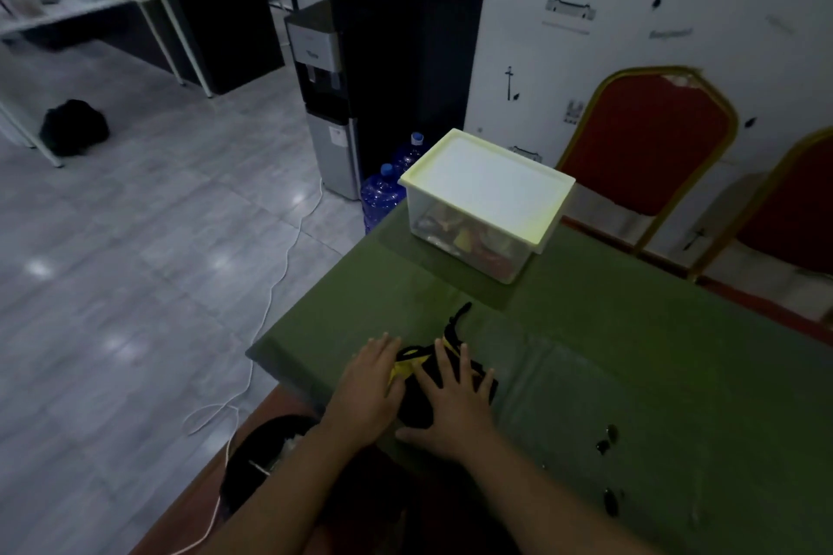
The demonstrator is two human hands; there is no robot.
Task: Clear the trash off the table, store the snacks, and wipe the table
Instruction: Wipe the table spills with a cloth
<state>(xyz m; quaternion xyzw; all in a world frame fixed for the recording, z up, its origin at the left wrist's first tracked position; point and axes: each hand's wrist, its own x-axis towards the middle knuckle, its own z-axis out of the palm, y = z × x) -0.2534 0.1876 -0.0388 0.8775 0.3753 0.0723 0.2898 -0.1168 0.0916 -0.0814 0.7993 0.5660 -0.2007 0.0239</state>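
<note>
Both hands lying flat on a black-and-yellow cloth (444, 392) near the front-left corner of the green table (586, 329): left hand (367, 392) on its left edge, right hand (455, 405) w/ fingers spread over the middle. Clear lidded box (484, 203) w/ colourful packets inside sitting further back. Few small dark bits (606, 439) lying on the table to the right. Dark bin (263, 460) standing on the floor below the table corner.

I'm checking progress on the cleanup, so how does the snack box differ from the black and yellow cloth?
The box stands rigid and upright at the table's far end; the cloth lies flat and crumpled near its front edge. The box is clear with a pale lid shut on top, showing snacks inside; the cloth is black with yellow trim. Nothing touches the box, while the left hand and right hand press on the cloth. Both sit on the green table.
</note>
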